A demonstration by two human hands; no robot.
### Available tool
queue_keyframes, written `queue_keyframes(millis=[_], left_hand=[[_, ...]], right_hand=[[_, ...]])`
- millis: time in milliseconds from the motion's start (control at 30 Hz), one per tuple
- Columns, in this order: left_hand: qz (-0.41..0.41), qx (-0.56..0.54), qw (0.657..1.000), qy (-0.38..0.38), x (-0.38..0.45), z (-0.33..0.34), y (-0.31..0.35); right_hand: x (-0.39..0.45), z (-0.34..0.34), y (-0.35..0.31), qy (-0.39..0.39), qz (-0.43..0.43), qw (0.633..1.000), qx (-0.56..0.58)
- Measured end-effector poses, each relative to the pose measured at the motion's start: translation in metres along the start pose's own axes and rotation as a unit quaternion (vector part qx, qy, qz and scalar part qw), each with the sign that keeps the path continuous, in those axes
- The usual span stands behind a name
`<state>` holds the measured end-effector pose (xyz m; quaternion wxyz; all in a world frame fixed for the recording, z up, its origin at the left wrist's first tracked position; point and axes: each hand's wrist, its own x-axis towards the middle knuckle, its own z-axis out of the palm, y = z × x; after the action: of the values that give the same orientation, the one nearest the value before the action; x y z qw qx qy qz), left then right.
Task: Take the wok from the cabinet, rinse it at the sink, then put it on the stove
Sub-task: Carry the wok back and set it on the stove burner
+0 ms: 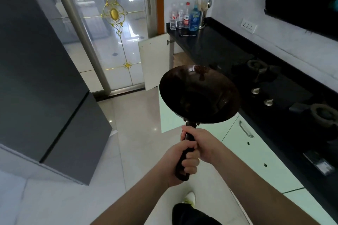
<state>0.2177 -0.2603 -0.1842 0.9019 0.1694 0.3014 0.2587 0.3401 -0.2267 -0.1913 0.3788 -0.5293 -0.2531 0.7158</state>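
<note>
A dark round wok (199, 95) with a long black handle hangs in the air above the floor, just left of the counter's edge. Both hands grip its handle. My right hand (203, 143) is wrapped around the upper part near the bowl, and my left hand (180, 162) holds the lower end. The bowl faces up and looks empty and glossy. The black glass stove (285, 93) lies set into the counter to the right, with one burner (257, 66) farther away and another burner (324, 115) nearer. No sink is in view.
A white cabinet door (154, 60) stands open beyond the wok. Several bottles and a utensil holder (188, 17) sit at the counter's far end. A dark grey fridge (40, 71) fills the left side. Glass sliding doors (109, 29) close off the far end. Pale cabinet fronts (256, 151) run below the counter.
</note>
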Motion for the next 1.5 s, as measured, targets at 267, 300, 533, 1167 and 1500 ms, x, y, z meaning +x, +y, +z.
queue_keyframes(millis=[267, 300, 533, 1167, 1500], left_hand=[[0.004, 0.004, 1.000, 0.024, 0.080, 0.004, 0.062], [0.003, 0.003, 1.000, 0.026, 0.091, 0.007, 0.071], [0.006, 0.021, 0.999, 0.026, 0.164, 0.013, 0.118], [-0.027, 0.016, 0.997, -0.065, 0.265, -0.034, 0.251], [-0.109, 0.058, 0.988, -0.093, 0.315, -0.055, 0.360]], right_hand=[[0.078, -0.030, -0.061, -0.019, -0.001, 1.000, -0.023], [0.088, -0.035, -0.071, -0.020, -0.001, 1.000, -0.024], [0.147, -0.067, -0.123, -0.031, -0.015, 0.999, -0.027], [0.282, -0.056, -0.211, 0.083, -0.016, 0.995, -0.046], [0.355, -0.029, -0.269, 0.168, -0.036, 0.985, -0.024]])
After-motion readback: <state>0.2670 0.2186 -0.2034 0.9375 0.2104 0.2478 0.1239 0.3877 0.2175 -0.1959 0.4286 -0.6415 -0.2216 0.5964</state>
